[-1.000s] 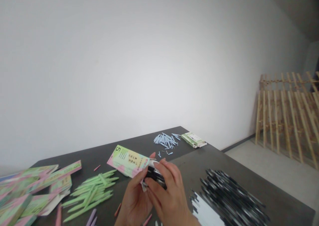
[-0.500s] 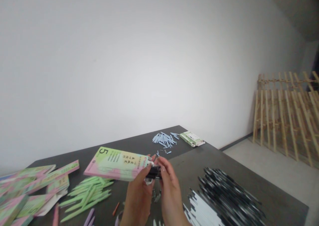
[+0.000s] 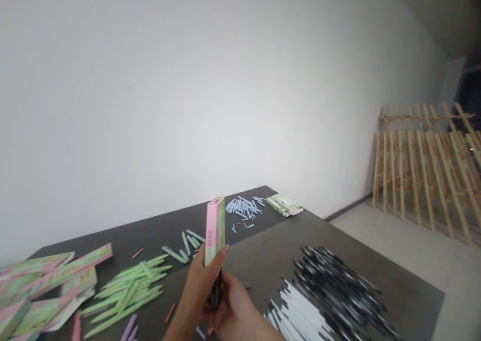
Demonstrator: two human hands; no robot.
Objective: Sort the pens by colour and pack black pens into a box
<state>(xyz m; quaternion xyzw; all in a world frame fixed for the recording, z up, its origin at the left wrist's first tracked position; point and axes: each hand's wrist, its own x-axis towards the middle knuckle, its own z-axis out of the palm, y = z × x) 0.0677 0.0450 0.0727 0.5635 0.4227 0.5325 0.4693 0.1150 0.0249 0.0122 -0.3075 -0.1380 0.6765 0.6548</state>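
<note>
In the middle of the view, my left hand (image 3: 196,287) is closed round a slim pink and green pen box (image 3: 213,226). The box stands on end, its narrow pink side facing me. Dark pens (image 3: 215,295) poke out of its lower end. Below them, my right hand (image 3: 235,308) is curled about their ends, its fingertips partly hidden behind the left wrist. Pale green pen parts (image 3: 188,246) lie behind the box on the dark table (image 3: 259,266).
Flat pen boxes (image 3: 45,286) and bright green pens (image 3: 128,286) lie at left. Black pens (image 3: 338,286) and white pens (image 3: 300,313) are heaped at right. Light-blue pieces (image 3: 242,207) and a green-white box (image 3: 284,204) sit at the far corner. A bamboo rack (image 3: 424,165) leans beyond.
The pen box has swung from lying nearly flat, pointing left, to upright with its pens downward. Both hands have turned with it, and the right hand has moved beneath the pen ends.
</note>
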